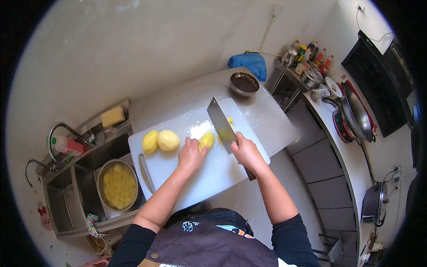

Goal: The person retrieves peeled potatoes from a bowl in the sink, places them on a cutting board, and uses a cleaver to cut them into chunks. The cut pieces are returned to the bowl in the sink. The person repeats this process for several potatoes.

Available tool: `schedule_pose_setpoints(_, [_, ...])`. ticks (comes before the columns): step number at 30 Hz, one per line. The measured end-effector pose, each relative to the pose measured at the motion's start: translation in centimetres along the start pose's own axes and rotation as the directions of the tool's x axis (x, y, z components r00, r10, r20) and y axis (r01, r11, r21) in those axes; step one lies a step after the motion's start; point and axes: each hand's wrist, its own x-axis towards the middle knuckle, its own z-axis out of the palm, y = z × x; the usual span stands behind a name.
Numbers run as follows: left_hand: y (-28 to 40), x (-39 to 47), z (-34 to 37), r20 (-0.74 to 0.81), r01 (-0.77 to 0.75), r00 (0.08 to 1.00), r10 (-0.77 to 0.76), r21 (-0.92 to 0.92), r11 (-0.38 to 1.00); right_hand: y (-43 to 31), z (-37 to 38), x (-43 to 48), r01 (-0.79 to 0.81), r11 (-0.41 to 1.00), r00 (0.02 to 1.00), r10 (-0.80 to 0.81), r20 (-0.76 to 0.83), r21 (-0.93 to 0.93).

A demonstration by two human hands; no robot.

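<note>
On a white plastic cutting board (186,183), my left hand (192,154) steadies a peeled potato (207,140). My right hand (246,151) grips a cleaver (220,121) by its dark handle, the broad blade standing just right of that potato. Yellow potato pieces (230,120) show partly behind the blade. Two whole peeled potatoes (168,140) lie at the board's upper left, side by side. Below them, near the left edge, rests a smaller knife or peeler (146,174); which one I cannot tell.
Left of the board, a metal bowl of potato pieces (118,185) sits in the steel sink (87,197). A metal bowl with dark contents (244,83) stands beyond the board on the steel table (277,130). A counter with a wok (358,111) runs along the right.
</note>
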Motion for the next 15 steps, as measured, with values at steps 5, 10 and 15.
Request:
schedule_pose_setpoints(5, [0.5, -1.4, 0.1, -0.097, -0.071, 0.992, 0.077, 0.067, 0.995, -2.9, 0.3, -1.2, 0.038, 0.999, 0.999, -0.038, -0.005, -0.032])
schedule_pose_setpoints(10, [0.2, -1.1, 0.7, -0.111, -0.182, 0.977, 0.181, 0.007, 0.983, -2.0, 1.9, -0.7, 0.063, 0.977, 0.998, -0.062, 0.012, -0.204])
schedule_pose_setpoints(15, [-2.7, 1.4, 0.5, -0.049, -0.402, 0.915, 0.4, -0.021, 0.916, -1.2, -1.6, -0.6, 0.133, 0.972, 0.99, -0.122, 0.066, -0.192])
